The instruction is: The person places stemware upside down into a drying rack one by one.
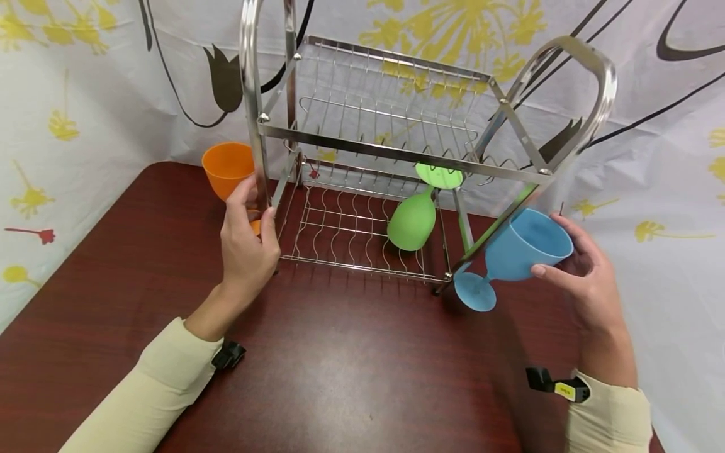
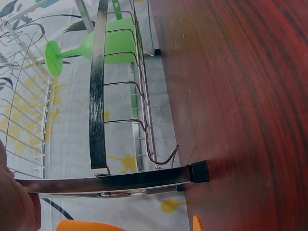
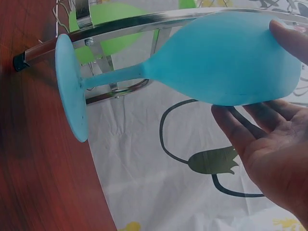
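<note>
In the head view my left hand (image 1: 249, 245) grips the left upright of a metal two-tier dish rack (image 1: 255, 82), thumb in front. An orange goblet (image 1: 226, 167) stands just behind that hand, its lower part mostly hidden. My right hand (image 1: 595, 277) holds a blue goblet (image 1: 512, 251) by its bowl, beside the rack's right leg. The blue goblet is tilted, with its round foot low and to the left. On the rack's lower tier a green goblet (image 1: 412, 223) rests upside down and tilted. In the right wrist view, thumb and fingers lie on opposite sides of the blue bowl (image 3: 226, 62).
The rack stands on a dark red-brown wooden table (image 1: 351, 352) near its back edge. A white cloth (image 1: 113, 113) with yellow and grey flower prints hangs behind. No goblet stands on the upper wire tier (image 1: 391, 113).
</note>
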A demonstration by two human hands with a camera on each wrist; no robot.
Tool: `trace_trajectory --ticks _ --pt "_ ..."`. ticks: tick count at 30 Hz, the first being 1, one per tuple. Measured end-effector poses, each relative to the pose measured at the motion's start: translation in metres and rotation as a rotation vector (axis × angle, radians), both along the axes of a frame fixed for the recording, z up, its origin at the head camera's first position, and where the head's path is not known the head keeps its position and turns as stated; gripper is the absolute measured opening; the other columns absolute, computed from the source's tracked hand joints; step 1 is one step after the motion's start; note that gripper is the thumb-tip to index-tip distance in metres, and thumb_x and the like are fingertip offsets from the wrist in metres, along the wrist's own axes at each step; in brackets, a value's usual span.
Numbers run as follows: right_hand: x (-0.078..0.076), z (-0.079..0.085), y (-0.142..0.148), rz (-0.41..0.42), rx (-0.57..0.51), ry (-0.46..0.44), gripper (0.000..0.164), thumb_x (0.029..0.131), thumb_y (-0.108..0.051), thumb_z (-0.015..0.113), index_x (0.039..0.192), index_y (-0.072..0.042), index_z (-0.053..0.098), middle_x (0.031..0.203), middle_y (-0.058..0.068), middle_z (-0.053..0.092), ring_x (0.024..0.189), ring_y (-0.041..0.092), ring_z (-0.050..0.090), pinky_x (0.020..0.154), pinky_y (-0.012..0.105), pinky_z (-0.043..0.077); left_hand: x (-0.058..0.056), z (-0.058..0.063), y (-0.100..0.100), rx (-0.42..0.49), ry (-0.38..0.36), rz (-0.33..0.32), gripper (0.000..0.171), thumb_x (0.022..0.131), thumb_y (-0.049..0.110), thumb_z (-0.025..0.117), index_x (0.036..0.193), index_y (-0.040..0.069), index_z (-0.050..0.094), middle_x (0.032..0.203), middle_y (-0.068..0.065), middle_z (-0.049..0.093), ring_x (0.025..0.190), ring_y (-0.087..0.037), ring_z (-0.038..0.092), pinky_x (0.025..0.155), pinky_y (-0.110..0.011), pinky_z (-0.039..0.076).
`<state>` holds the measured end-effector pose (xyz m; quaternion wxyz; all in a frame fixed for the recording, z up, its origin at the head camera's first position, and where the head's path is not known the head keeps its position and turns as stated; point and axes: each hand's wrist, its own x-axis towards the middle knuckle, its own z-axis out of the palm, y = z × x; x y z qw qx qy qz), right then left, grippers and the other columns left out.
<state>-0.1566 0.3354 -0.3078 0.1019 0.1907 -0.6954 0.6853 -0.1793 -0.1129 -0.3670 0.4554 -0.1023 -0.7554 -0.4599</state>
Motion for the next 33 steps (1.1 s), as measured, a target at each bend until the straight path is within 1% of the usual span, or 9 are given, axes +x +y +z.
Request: trace_trajectory --ticks 4,10,14,18,21,25,27,33 --pt "0.001 -0.001 0.004 0.044 -0.012 0.007 0.074 0.075 0.029 0.050 0.144 0.003 0.040 0.132 0.014 0.054 0.108 0.020 0.060 0.085 0.020 0.052 0.000 0.000 0.000 0.000 0.002 0.002 0.045 0.092 -0.005 0.058 0.134 -0.003 0.042 0.114 -0.027 0.055 0.099 -0.032 0.058 0.084 -0.036 0.050" --pt "0.006 0.000 0.006 0.050 0.012 0.013 0.074 0.075 0.028 0.050 0.144 0.005 0.038 0.135 0.015 0.052 0.113 0.021 0.058 0.090 0.019 0.050 0.000 0.000 0.000 -0.001 0.004 -0.001 0.044 0.093 -0.003 0.057 0.134 -0.003 0.042 0.115 -0.027 0.054 0.099 -0.032 0.058 0.084 -0.036 0.050" --pt "0.011 0.004 0.006 0.024 0.053 -0.002 0.075 0.074 0.026 0.051 0.145 0.009 0.035 0.134 0.016 0.052 0.111 0.020 0.058 0.090 0.019 0.050 0.000 0.000 0.000 -0.001 0.003 0.002 0.046 0.092 -0.005 0.058 0.134 -0.002 0.042 0.115 -0.027 0.055 0.099 -0.032 0.058 0.084 -0.035 0.050" --pt "0.015 0.008 0.005 -0.007 0.068 -0.030 0.076 0.072 0.026 0.052 0.145 0.010 0.034 0.134 0.015 0.053 0.110 0.020 0.059 0.089 0.020 0.051 0.000 0.000 0.000 0.000 0.002 0.003 0.047 0.091 -0.007 0.058 0.134 -0.002 0.042 0.115 -0.026 0.055 0.099 -0.032 0.058 0.084 -0.035 0.051" --pt "0.016 0.009 0.004 0.014 0.065 -0.008 0.076 0.072 0.026 0.051 0.144 0.011 0.034 0.135 0.016 0.052 0.109 0.020 0.060 0.089 0.020 0.051 0.000 0.000 0.000 0.001 -0.002 0.002 0.048 0.090 -0.008 0.058 0.135 -0.002 0.042 0.115 -0.026 0.055 0.100 -0.031 0.058 0.084 -0.036 0.051" --pt "0.017 0.009 0.006 0.066 0.067 0.052 0.074 0.071 0.026 0.051 0.143 0.013 0.035 0.134 0.018 0.053 0.107 0.021 0.061 0.087 0.019 0.052 0.000 -0.001 0.000 0.001 -0.008 0.000 0.047 0.091 -0.007 0.058 0.135 -0.001 0.042 0.115 -0.026 0.055 0.101 -0.031 0.058 0.084 -0.036 0.051" --pt "0.017 0.008 0.006 0.076 0.074 0.069 0.074 0.071 0.026 0.050 0.142 0.013 0.036 0.132 0.017 0.055 0.106 0.021 0.062 0.086 0.019 0.052 0.000 -0.001 0.000 0.001 -0.008 0.000 0.047 0.091 -0.007 0.058 0.135 -0.001 0.042 0.115 -0.026 0.055 0.101 -0.031 0.058 0.084 -0.036 0.051" --pt "0.018 0.009 0.002 0.085 0.061 0.079 0.076 0.068 0.028 0.051 0.141 0.014 0.037 0.129 0.017 0.058 0.104 0.022 0.063 0.086 0.020 0.052 0.000 -0.001 0.000 0.001 -0.004 0.002 0.048 0.090 -0.008 0.059 0.135 -0.001 0.042 0.115 -0.026 0.055 0.099 -0.031 0.058 0.084 -0.032 0.050"
